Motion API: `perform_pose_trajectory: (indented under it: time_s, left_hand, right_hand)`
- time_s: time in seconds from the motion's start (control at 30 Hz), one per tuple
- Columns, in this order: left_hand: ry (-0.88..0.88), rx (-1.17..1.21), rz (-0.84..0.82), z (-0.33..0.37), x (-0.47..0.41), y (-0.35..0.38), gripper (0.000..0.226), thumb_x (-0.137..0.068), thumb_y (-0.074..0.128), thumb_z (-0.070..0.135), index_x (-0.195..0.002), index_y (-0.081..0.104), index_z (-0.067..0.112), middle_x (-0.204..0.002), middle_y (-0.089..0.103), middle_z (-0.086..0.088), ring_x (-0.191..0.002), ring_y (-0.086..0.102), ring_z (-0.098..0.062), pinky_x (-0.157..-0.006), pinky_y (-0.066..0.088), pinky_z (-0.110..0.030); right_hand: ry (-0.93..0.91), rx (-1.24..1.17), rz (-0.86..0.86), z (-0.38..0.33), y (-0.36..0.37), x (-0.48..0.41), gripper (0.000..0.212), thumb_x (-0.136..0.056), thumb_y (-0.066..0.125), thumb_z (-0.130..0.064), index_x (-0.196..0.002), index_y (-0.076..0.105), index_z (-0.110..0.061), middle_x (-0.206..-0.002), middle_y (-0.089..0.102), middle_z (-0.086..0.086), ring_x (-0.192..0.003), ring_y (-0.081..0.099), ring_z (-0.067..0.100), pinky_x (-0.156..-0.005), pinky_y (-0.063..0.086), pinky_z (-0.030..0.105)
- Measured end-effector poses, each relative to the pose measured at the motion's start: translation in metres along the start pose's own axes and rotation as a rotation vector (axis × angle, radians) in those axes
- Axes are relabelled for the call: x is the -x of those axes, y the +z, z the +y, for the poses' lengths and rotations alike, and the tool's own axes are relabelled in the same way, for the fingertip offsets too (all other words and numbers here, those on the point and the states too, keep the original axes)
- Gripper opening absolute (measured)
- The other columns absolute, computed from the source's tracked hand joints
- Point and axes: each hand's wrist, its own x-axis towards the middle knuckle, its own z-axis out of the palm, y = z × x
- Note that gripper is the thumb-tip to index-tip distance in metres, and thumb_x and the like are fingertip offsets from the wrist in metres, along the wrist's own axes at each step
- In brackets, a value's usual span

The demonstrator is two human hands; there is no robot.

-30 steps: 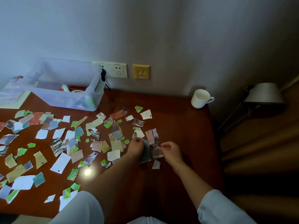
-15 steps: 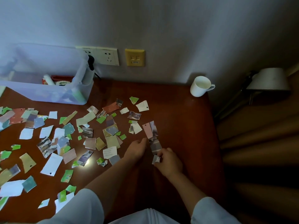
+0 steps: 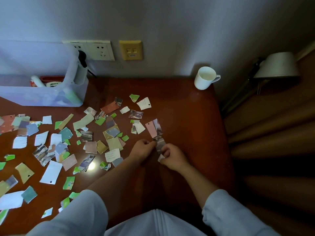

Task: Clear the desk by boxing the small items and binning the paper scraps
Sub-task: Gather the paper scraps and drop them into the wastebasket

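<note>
Several torn paper scraps (image 3: 112,143) of many colours lie scattered over the brown desk (image 3: 187,120), mostly to the left and middle. Near the desk's right-centre, my left hand (image 3: 142,149) and my right hand (image 3: 172,156) meet over a greyish photo scrap (image 3: 160,144). The left hand's fingertips pinch its left edge. My right hand's curled fingers pinch that scrap's lower end together with a small white scrap (image 3: 160,157). A pink scrap (image 3: 153,128) lies just beyond them. The translucent box (image 3: 42,97) with small items stands at the back left.
A white mug (image 3: 205,80) stands at the back right corner of the desk. Wall sockets (image 3: 95,49) and a yellow plate (image 3: 130,49) are on the wall behind. A lamp shade (image 3: 277,65) hangs beyond the desk's right edge. A black plug and cord sit by the box.
The left hand's earlier dark scrap is no longer seen. The right hand dipped to a white scrap near the desk's front, then came back up. Both now pinch the greyish scrap.
</note>
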Motion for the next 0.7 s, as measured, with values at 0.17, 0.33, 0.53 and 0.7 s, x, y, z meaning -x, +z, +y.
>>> perform_pose_trajectory:
  time_s: [0.17, 0.33, 0.53, 0.7]
  left_hand:
    - [0.066, 0.015, 0.048, 0.010, -0.004, -0.003, 0.022, -0.096, 0.052, 0.027, -0.099, 0.064, 0.009, -0.101, 0.067, -0.014, -0.094, 0.063, -0.027, -0.083, 0.051, -0.039]
    - [0.165, -0.121, 0.053, 0.021, -0.013, -0.012, 0.012, -0.092, 0.057, 0.016, -0.103, 0.058, 0.021, -0.122, 0.058, -0.003, -0.110, 0.056, -0.021, -0.084, 0.048, -0.029]
    - [0.356, -0.519, 0.070, 0.038, -0.028, -0.023, 0.040, -0.088, 0.060, 0.014, -0.125, 0.052, 0.025, -0.131, 0.052, -0.007, -0.112, 0.057, -0.025, -0.086, 0.055, -0.039]
    - [0.445, -0.817, -0.013, 0.043, -0.043, -0.027, 0.059, -0.087, 0.059, 0.013, -0.141, 0.041, 0.028, -0.126, 0.042, -0.008, -0.111, 0.053, -0.029, -0.084, 0.055, -0.041]
  right_hand:
    - [0.204, -0.623, 0.058, -0.019, -0.017, -0.002, 0.020, -0.090, 0.044, 0.003, -0.081, 0.057, -0.010, -0.088, 0.058, 0.006, -0.074, 0.057, 0.017, -0.067, 0.054, 0.030]
    - [0.250, -0.625, 0.165, -0.025, -0.018, -0.008, 0.013, -0.090, 0.057, -0.025, -0.081, 0.053, -0.016, -0.078, 0.053, 0.001, -0.064, 0.046, 0.012, -0.055, 0.038, 0.023]
    - [0.147, 0.240, 0.197, -0.026, -0.012, -0.018, 0.049, -0.074, 0.075, -0.050, -0.109, 0.054, -0.022, -0.108, 0.047, -0.004, -0.088, 0.054, 0.015, -0.058, 0.034, 0.025]
    - [0.105, 0.476, 0.149, -0.033, -0.011, -0.031, 0.053, -0.070, 0.078, -0.050, -0.107, 0.054, -0.020, -0.118, 0.044, 0.001, -0.086, 0.057, 0.019, -0.055, 0.035, 0.025]
